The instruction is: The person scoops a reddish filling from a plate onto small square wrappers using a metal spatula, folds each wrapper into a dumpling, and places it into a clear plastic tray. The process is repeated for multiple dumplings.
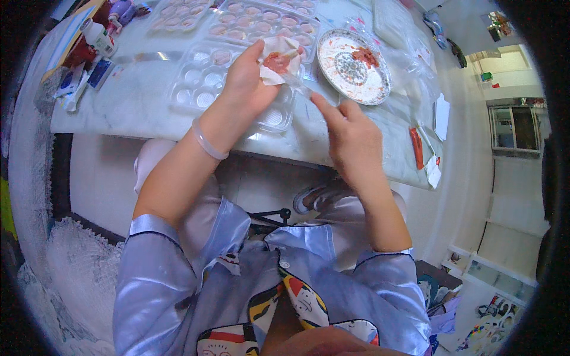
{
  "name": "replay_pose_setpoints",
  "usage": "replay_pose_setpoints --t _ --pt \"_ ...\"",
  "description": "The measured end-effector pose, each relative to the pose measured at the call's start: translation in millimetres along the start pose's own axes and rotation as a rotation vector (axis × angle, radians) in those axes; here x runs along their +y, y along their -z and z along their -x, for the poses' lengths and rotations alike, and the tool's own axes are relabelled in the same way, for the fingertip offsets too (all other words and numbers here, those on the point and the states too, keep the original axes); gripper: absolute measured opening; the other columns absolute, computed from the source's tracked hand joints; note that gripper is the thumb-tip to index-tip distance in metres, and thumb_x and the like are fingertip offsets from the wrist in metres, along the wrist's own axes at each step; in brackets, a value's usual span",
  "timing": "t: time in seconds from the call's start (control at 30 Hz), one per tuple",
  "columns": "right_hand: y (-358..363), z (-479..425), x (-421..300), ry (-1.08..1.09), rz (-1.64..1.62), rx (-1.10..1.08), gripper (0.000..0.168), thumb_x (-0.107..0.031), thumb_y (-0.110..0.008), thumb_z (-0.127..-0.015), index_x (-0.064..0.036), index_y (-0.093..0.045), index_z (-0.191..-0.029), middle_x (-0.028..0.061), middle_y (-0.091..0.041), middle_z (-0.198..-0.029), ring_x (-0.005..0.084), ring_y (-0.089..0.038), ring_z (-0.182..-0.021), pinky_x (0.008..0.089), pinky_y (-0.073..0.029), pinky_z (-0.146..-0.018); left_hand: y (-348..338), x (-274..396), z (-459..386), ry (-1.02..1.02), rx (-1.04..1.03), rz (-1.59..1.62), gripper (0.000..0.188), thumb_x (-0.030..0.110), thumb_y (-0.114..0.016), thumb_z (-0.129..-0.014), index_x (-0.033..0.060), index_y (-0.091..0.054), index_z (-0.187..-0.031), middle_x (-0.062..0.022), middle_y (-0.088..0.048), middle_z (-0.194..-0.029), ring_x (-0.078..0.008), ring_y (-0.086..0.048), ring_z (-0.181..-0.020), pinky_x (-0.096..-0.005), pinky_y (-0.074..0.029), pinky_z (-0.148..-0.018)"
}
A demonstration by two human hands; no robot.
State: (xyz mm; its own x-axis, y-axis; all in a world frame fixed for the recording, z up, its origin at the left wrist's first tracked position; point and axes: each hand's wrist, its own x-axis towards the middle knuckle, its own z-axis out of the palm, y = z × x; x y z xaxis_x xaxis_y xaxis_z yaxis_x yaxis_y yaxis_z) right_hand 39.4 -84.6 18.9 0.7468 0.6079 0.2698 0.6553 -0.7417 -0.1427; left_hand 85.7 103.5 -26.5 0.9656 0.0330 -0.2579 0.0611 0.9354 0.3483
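Observation:
On the palm of my left hand (245, 84) lies a pale dough wrapper (291, 47) with pink minced meat (276, 62) in its middle; my fingers cup it from beneath. My right hand (356, 135) grips a slim, shiny utensil (298, 84), its tip at the meat; its exact kind is unclear. Below my left hand sits a clear plastic tray (178, 100) with round wells, one wrapped dumpling (220, 56) visible in it. A patterned plate (327, 66), smeared with filling, holds a clump of minced meat (365, 57) beyond my right hand.
Clear trays of dumplings (242, 21) stand farther back. Stacked clear trays (394, 22) and a crumpled plastic bag (409, 75) lie right of the plate. A red packet (417, 148) is near the right edge. A white bottle (97, 38) and purple doll (122, 13) stand left.

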Motion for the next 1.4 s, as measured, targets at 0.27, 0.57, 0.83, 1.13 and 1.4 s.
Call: replay_pose_setpoints --t 0.27,0.57,0.83,1.13,1.4 --pt "-4 2 19 -0.158 -0.564 0.102 0.030 -0.002 -0.050 -0.082 -0.004 -0.059 -0.110 0.0122 -0.059 -0.072 0.0248 -0.058 -0.061 0.0342 -0.044 -0.057 -7 -5 7 0.012 -0.084 0.027 0.046 0.024 -0.028 -0.097 -0.0120 -0.034 -0.126 -0.0301 -0.045 -0.124 -0.0384 -0.046 -0.116 -0.0464 -0.037 -0.101" --pt "-4 4 33 -0.448 -0.729 -0.037 0.021 -0.008 -0.047 -0.089 0.002 -0.060 -0.103 0.0095 -0.057 -0.062 0.0129 -0.056 -0.058 0.0269 -0.043 -0.057 -8 -3 9 -0.011 -0.033 0.150 0.045 0.026 -0.030 -0.098 -0.0117 -0.037 -0.122 -0.0274 -0.047 -0.120 -0.0368 -0.048 -0.114 -0.0477 -0.038 -0.100" --pt "-3 -2 12 -0.054 -0.180 0.120 0.044 0.007 -0.049 -0.077 -0.010 -0.059 -0.115 0.0119 -0.056 -0.080 0.0238 -0.058 -0.069 0.0313 -0.046 -0.064 1 -17 7 0.053 -0.042 0.126 0.040 0.024 -0.029 -0.098 -0.0064 -0.045 -0.118 -0.0230 -0.051 -0.117 -0.0352 -0.050 -0.110 -0.0473 -0.039 -0.099" --pt "-12 7 38 -0.045 -0.191 0.229 0.030 -0.012 -0.065 -0.076 -0.018 -0.065 -0.106 0.0069 -0.053 -0.072 0.0241 -0.055 -0.062 0.0352 -0.044 -0.055 7 8 5 0.158 -0.282 0.366 0.037 0.019 -0.032 -0.097 -0.0083 -0.045 -0.118 -0.0220 -0.051 -0.116 -0.0334 -0.050 -0.109 -0.0442 -0.040 -0.098" --pt "-15 7 40 0.047 -0.177 0.275 0.035 -0.004 -0.066 -0.076 -0.015 -0.066 -0.108 0.0051 -0.052 -0.069 0.0168 -0.051 -0.056 0.0288 -0.042 -0.051 -11 -2 14 0.016 0.013 0.107 0.039 0.018 -0.033 -0.096 -0.0098 -0.041 -0.123 -0.0255 -0.046 -0.125 -0.0355 -0.046 -0.117 -0.0439 -0.036 -0.104"
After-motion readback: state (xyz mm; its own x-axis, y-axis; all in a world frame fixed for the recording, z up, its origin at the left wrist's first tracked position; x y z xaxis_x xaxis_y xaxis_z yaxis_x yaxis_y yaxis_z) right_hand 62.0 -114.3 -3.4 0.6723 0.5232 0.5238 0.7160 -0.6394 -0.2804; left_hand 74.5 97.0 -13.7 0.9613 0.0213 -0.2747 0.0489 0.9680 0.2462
